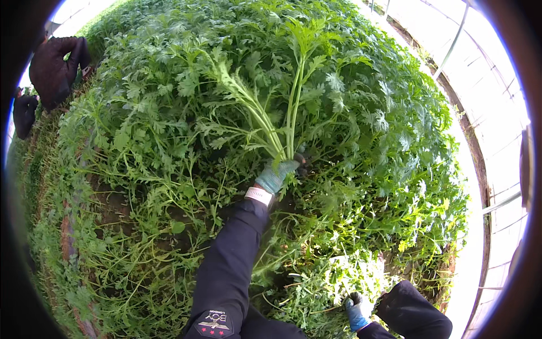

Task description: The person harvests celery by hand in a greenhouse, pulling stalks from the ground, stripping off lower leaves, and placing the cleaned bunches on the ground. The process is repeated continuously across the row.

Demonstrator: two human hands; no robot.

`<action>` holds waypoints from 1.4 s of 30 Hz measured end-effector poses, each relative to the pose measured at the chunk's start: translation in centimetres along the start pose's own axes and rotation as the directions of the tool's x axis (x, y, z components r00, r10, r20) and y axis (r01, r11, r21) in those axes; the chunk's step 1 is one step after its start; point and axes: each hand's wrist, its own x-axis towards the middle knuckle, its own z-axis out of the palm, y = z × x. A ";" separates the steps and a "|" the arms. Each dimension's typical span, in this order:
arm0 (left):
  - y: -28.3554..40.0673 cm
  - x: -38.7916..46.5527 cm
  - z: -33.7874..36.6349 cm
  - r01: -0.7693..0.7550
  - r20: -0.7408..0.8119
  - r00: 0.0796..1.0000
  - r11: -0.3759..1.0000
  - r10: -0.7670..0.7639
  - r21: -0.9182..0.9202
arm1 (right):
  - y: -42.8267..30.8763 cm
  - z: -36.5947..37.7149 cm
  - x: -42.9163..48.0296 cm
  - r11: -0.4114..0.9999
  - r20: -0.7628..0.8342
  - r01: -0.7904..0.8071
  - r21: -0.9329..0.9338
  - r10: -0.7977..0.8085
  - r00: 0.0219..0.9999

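Observation:
My left hand (pixel 277 174), in a blue-green glove with dark fingers, is closed around the lower stems of several leafy green plants (pixel 271 127). The stems fan upward in two groups, with lobed leaves at their tops. Around the hand stand more of the same leafy plants (pixel 178 110). My right hand (pixel 358 311), in a blue glove with dark fingertips, is low at the right beside my knee, over a sunlit heap of cut greens (pixel 338 275). Its fingers are partly hidden, and whether it holds anything cannot be told.
Dense greens fill the bed ahead. Thin, trailing stems lie over dark soil (pixel 114 207) nearer me. At the upper left, a person in dark clothing (pixel 55 70) bends by the bed. A translucent greenhouse wall with metal ribs (pixel 453 40) curves along the right.

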 end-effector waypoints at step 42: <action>-4.5 13.9 -10.3 0.266 -0.190 0.846 -0.087 0.498 0.960 | -3.7 -2.7 2.1 0.961 0.201 -0.128 -0.245 0.179 0.963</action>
